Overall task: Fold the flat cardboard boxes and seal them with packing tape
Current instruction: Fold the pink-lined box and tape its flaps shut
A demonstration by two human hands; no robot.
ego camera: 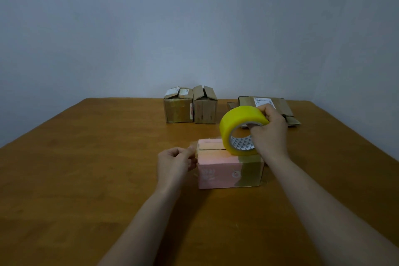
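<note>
Pinching the loose tape end with the left hand point(174, 163), fingers curled, just at the top left edge of the small pink box point(216, 171) near the middle of the wooden table point(86, 157). Behind, by the wall, two folded brown boxes point(178, 110) side by side. Down at the pink box's top, toward its right end, a yellow tape roll point(239, 122), gripped by the right hand point(269, 134), fingers curled round its rim. Farther right, at the back, flattened cardboard boxes point(280, 107) lying on the table.
</note>
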